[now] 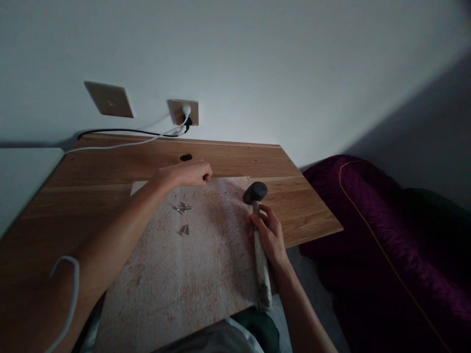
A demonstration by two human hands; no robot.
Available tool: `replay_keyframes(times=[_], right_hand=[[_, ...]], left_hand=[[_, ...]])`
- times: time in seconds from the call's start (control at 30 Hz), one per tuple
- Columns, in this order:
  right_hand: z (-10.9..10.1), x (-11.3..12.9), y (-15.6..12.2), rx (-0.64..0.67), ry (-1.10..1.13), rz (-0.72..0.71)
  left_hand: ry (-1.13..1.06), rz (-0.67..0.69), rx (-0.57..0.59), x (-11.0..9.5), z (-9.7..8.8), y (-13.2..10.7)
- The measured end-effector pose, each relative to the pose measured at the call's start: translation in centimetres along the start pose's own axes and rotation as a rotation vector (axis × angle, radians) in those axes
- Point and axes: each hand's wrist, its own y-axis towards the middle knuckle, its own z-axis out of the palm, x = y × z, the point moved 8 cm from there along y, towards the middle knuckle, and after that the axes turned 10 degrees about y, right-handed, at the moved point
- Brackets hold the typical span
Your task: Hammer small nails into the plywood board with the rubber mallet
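In the head view my right hand (pixel 270 233) is wrapped round the pale handle of a mallet (pixel 255 193) with a dark head. The mallet lies along the right side of a worn, whitish board (pixel 176 274), its head near the board's top right corner. Over the board's far edge is my left hand (pixel 195 172), closed in a fist; whatever it may hold is hidden. Small shiny pieces, perhaps nails (pixel 183 208), lie in a little cluster on the board, with a few more closer to me. A row of small dots runs along the board's far end.
The board rests on a wooden desk (pixel 309 215) with a cable hole (pixel 186 157). White and black cables run to a wall socket (pixel 185 113) behind it. A purple cloth-covered piece (pixel 353 235) stands to the right, a white panel (pixel 25 181) to the left.
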Motion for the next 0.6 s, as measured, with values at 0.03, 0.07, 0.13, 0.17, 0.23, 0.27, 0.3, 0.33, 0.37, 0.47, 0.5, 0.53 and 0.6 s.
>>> replay_keyframes(times=[0.03, 0.07, 0.13, 0.17, 0.23, 0.27, 0.3, 0.33, 0.37, 0.47, 0.5, 0.53, 0.6], right_hand=[[0.0, 0.0, 0.0, -0.002, 0.000, -0.006], [-0.1, 0.0, 0.0, -0.001, -0.001, -0.011], [-0.3, -0.2, 0.0, -0.001, -0.002, -0.016], [-0.3, -0.3, 0.1, 0.001, -0.005, -0.013], [-0.5, -0.6, 0.1, 0.005, -0.014, 0.001], [-0.6, -0.8, 0.2, 0.007, -0.017, 0.006], [-0.6, -0.8, 0.2, 0.008, -0.020, 0.004], [-0.7, -0.8, 0.2, 0.011, -0.022, -0.002], [-0.7, -0.8, 0.2, 0.014, -0.024, -0.012], [-0.6, -0.7, 0.3, 0.024, -0.035, -0.036], [-0.6, -0.7, 0.3, 0.025, -0.034, -0.035], [-0.6, -0.7, 0.3, 0.023, -0.030, -0.032], [-0.5, -0.7, 0.3, 0.016, -0.019, -0.030]], left_hand=[[0.001, -0.003, 0.008, 0.1, 0.0, 0.0], [-0.001, -0.005, 0.014, 0.2, 0.0, -0.1], [-0.005, -0.015, 0.028, 0.3, 0.0, -0.2], [-0.012, -0.022, 0.035, 0.4, 0.0, -0.3], [-0.032, -0.035, 0.046, 0.6, 0.0, -0.4], [-0.043, -0.040, 0.049, 0.7, 0.0, -0.4], [-0.052, -0.044, 0.046, 0.8, -0.1, -0.5], [-0.061, -0.049, 0.039, 0.8, -0.2, -0.5], [-0.069, -0.054, 0.030, 0.8, -0.3, -0.4], [-0.102, -0.060, -0.014, 0.5, -0.6, -0.2], [-0.111, -0.053, -0.029, 0.2, -0.6, -0.1], [-0.113, -0.041, -0.040, -0.1, -0.6, 0.1], [-0.095, -0.017, -0.055, -0.7, -0.4, 0.3]])
